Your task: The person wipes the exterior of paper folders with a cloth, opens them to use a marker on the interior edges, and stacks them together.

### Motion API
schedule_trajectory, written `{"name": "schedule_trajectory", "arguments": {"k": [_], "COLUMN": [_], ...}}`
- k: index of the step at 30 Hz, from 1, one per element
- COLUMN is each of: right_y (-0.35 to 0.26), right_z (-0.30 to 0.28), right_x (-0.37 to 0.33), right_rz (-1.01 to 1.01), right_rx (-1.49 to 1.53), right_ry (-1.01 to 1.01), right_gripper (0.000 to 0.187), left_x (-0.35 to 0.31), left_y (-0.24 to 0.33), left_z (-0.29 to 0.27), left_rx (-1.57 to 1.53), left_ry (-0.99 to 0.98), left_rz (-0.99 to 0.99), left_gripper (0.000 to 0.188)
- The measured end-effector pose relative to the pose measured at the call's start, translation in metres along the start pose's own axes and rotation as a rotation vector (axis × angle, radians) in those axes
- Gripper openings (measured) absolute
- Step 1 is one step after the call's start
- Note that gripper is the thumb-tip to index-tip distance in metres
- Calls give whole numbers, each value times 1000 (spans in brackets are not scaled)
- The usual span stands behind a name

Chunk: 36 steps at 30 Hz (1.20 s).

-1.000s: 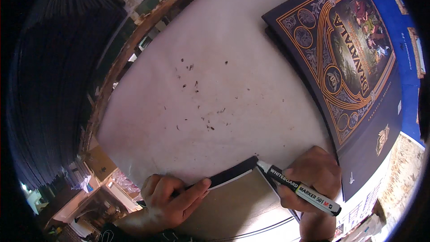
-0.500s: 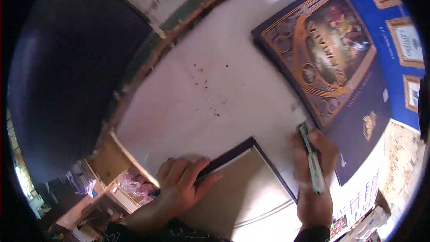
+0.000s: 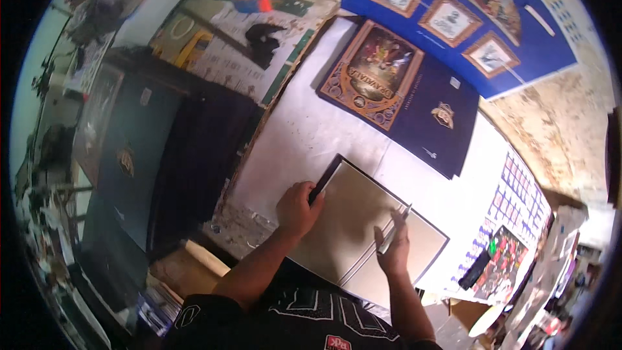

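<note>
A wide beige-grey board panel (image 3: 334,220) with dark edging lies on the white tabletop in front of me, with a double-lined fold strip running across it. My left hand (image 3: 298,209) is closed on the panel's dark upper-left edge, thumb toward the inner face. Over the fold strip, my right hand (image 3: 395,249) holds a slim, pale utility knife (image 3: 387,244), its narrow end pointing away from me. Whether the blade is out cannot be made out. Beyond the panel lies a dark blue printed cover (image 3: 427,113) with an ornate orange picture.
A pile of dark covers (image 3: 210,149) stands at the left. Across the back hangs a blue banner (image 3: 421,29) with framed pictures. A black object (image 3: 476,270) rests on a printed sheet (image 3: 515,201) at the right. A red-and-blue item (image 3: 253,1) sits on a far surface.
The view has lifted and widened. My right hand with the knife has gone from beside the panel's right edge to above its fold strip. My left hand stays at the panel's edge.
</note>
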State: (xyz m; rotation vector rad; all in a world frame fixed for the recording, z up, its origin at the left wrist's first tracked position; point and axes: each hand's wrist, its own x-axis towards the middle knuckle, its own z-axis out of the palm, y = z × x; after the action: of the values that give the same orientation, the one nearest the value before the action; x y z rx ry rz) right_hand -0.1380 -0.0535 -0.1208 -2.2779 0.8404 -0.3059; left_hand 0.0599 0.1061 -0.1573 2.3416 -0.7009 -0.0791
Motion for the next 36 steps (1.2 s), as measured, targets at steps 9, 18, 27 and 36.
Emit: {"name": "schedule_trajectory", "arguments": {"k": [9, 18, 27, 36], "right_y": [-21, -83, -91, -122], "right_z": [14, -56, -134, -158], "right_x": [-21, -37, -98, -127], "right_rz": [210, 267, 245, -99], "right_rx": [174, 892, 442, 660], "right_ry": [46, 207, 281, 354], "right_gripper": [60, 58, 47, 45], "left_x": [54, 2, 2, 43], "left_y": [-11, 133, 180, 264], "left_z": [-24, -18, -3, -103], "left_rx": [-791, -1619, -850, -679], "left_ry": [-851, -1147, -628, -386], "left_rz": [-529, -642, 409, 1018], "left_gripper": [42, 33, 28, 41]}}
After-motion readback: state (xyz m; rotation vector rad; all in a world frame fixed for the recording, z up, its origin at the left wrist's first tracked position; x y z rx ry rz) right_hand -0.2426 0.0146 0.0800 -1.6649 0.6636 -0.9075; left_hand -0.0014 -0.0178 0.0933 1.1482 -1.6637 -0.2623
